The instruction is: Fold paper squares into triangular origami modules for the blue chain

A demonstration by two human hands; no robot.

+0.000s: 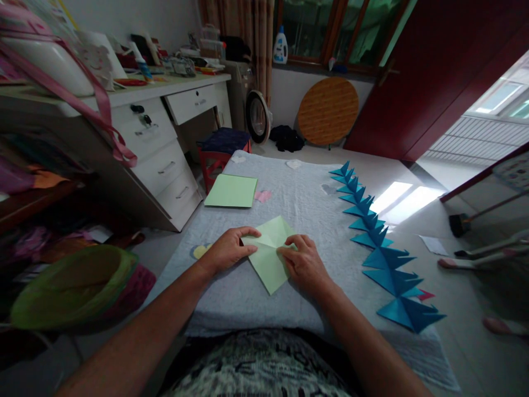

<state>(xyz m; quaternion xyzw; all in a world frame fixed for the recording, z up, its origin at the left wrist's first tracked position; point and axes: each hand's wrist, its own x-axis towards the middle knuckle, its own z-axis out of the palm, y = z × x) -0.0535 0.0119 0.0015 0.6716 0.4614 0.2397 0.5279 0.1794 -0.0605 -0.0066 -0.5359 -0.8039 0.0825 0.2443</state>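
A creased light green sheet of origami paper (270, 267) lies turned cornerwise on the cloth-covered table in front of me. At its left corner, my left hand (231, 248) pinches the edge between thumb and fingers. My right hand (303, 259) is closed on the right side of the sheet, its fingertips near the middle and hiding the right corner. Fold lines cross at the centre of the paper. Farther back on the left rests a stack of light green paper (231, 191). Blue folded paper pieces (380, 234) form a long row down the right side.
A pale blue cloth (289, 187) with patches covers the table. Left of it are a white desk with drawers (161, 160), a red stool (212, 165) and a green-lined bin (74, 286). A round wooden board (328, 110) leans by the wall. Someone's feet (458, 263) show at right.
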